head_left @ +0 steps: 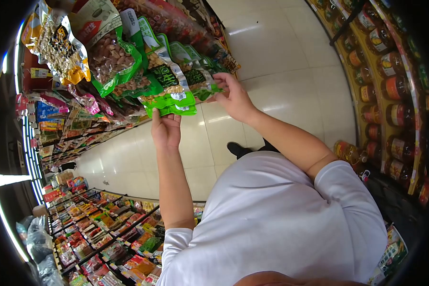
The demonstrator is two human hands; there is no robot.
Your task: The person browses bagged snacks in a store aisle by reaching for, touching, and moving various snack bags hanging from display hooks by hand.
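Green-edged bags [169, 78] with pale nuts or beans behind clear windows hang at the front of a rack. My left hand [167, 131] pinches the green bottom edge of the front bag, thumb on the near side and fingers partly behind it. To the right, my right hand [234, 100] has its thumb and fingers closed on the edge of another green-edged bag [198, 78]. Left of these hang a green bag of reddish-brown peanuts [110, 59] and an orange-and-white bag of pale seeds [59, 45]. The bags' small print cannot be read.
Shelves of bottles and jars [386, 88] line the right side. Packaged goods [105, 224] fill a low display at lower left. A tiled floor [281, 81] runs between, with my dark shoe [238, 149] on it. A dark basket or cart [391, 195] stands at lower right.
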